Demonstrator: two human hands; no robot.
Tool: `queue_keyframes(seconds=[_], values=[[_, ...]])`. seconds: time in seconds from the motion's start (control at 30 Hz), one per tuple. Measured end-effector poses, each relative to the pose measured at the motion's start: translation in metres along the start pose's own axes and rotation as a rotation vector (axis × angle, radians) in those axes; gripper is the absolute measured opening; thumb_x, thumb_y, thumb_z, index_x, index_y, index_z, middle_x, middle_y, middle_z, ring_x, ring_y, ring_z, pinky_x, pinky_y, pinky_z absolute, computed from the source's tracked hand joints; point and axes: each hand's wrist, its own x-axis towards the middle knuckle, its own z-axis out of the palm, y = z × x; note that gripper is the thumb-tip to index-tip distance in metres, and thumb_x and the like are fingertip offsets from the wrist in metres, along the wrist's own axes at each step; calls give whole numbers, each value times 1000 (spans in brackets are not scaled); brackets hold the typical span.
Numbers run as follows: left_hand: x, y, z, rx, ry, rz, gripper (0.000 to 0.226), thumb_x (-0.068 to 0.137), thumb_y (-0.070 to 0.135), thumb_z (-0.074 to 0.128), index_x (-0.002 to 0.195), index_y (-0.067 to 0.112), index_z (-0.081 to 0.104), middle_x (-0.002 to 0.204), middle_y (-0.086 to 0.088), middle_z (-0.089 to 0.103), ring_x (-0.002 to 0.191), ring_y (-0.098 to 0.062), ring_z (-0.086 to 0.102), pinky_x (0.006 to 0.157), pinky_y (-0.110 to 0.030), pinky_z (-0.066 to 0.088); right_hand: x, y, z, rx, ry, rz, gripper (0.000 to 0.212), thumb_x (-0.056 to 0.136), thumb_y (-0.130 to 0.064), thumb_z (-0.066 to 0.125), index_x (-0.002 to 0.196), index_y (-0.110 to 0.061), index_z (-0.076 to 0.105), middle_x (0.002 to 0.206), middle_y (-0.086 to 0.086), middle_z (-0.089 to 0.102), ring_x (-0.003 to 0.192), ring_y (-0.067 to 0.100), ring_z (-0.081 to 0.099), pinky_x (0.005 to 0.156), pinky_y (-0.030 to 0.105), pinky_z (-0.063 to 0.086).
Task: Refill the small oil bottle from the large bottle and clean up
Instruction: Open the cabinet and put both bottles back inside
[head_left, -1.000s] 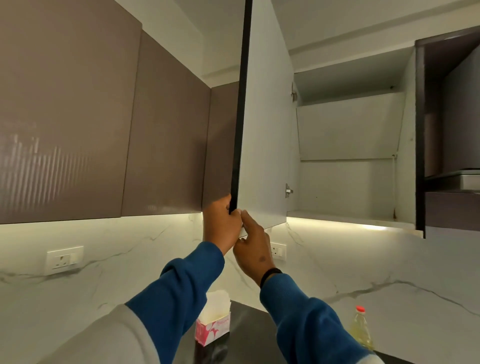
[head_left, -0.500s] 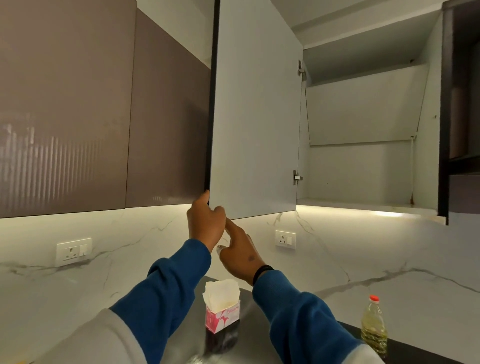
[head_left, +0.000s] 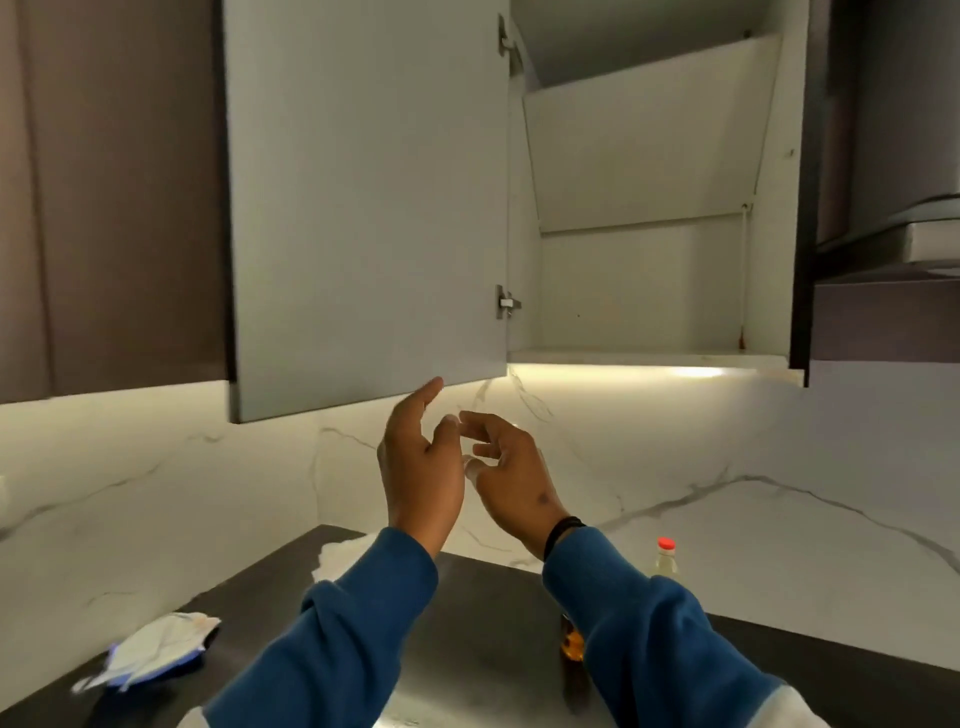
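The wall cupboard door (head_left: 363, 208) stands swung wide open, showing bare white shelves inside. My left hand (head_left: 421, 467) and my right hand (head_left: 511, 478) hang just below the door's bottom edge, fingers apart, holding nothing. A clear oil bottle with a red cap (head_left: 665, 558) stands on the dark counter (head_left: 483, 613) at the right, partly behind my right sleeve. A small amber bottle (head_left: 571, 644) shows beside that sleeve, mostly hidden.
White tissue (head_left: 337, 558) peeks out behind my left sleeve. A crumpled white and blue wrapper (head_left: 150, 649) lies at the counter's left. Closed brown cupboards (head_left: 114, 197) hang to the left, a hood (head_left: 904, 234) to the right. Marble wall behind.
Both hands have let go of the door's lower edge and dropped below it. The door has swung further open. The view has tipped down, showing more counter.
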Motion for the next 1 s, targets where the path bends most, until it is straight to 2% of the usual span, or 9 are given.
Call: queue_keyframes(seconds=[0.2, 0.27, 0.37, 0.47, 0.57, 0.67, 0.73, 0.87, 1.0], values=[[-49, -67, 92, -25, -141, -208, 37, 101, 4, 57, 133, 22, 63, 129, 7, 65, 119, -9, 57, 94, -15, 42, 9, 101, -73, -14, 7, 124, 48, 96, -9, 64, 141, -23, 54, 132, -7, 63, 113, 14, 62, 99, 31, 53], [-72, -93, 116, -3, -187, -278, 36, 98, 4, 61, 128, 24, 65, 125, 8, 68, 115, -7, 61, 86, -6, 43, 9, 138, -93, -29, -35, 160, 46, 95, -13, 67, 138, -25, 56, 129, -8, 63, 103, 9, 66, 88, 21, 55], [-102, -133, 143, -8, -257, -427, 36, 95, 3, 65, 123, 26, 65, 122, 4, 70, 110, -5, 64, 96, -21, 51, 6, 193, -112, -50, -80, 235, 46, 94, -18, 70, 137, -26, 56, 125, -8, 63, 92, -1, 64, 72, 8, 50], [-127, -171, 165, 27, -329, -544, 37, 94, 8, 69, 125, 26, 64, 123, 5, 69, 114, -9, 63, 104, -34, 52, -1, 247, -122, -35, -68, 334, 47, 94, -21, 70, 138, -25, 55, 119, -10, 60, 96, -3, 59, 74, 8, 48], [-137, -208, 184, 40, -399, -626, 44, 92, 7, 72, 132, 20, 61, 128, 0, 66, 123, -18, 61, 107, -37, 50, -7, 296, -124, -2, -60, 444, 49, 92, -19, 72, 138, -22, 54, 114, -9, 59, 99, 0, 59, 74, 9, 50], [-136, -245, 202, 37, -474, -682, 56, 89, 5, 76, 140, 17, 56, 137, -6, 62, 129, -23, 56, 109, -39, 48, -11, 338, -120, 17, -45, 551, 52, 92, -18, 72, 140, -16, 52, 119, 2, 61, 108, 13, 62, 92, 25, 54], [-135, -272, 214, 30, -516, -729, 64, 86, 5, 79, 144, 17, 53, 142, -7, 58, 132, -24, 53, 109, -38, 47, -11, 365, -114, 10, -62, 609, 57, 92, -19, 72, 144, -16, 48, 120, 1, 60, 113, 16, 60, 97, 27, 51], [-130, -325, 233, 24, -538, -817, 80, 80, 4, 84, 149, 17, 46, 149, -10, 52, 137, -28, 48, 111, -42, 45, -3, 409, -95, 6, -129, 702, 66, 90, -17, 75, 148, -16, 44, 126, 3, 57, 107, 14, 64, 83, 15, 50], [-126, -370, 253, 10, -535, -902, 89, 77, 0, 85, 153, 16, 41, 151, -9, 49, 141, -29, 45, 116, -49, 40, 10, 447, -71, 0, -176, 778, 79, 85, -12, 78, 152, -16, 37, 138, 8, 53, 102, 8, 61, 77, 13, 51]])
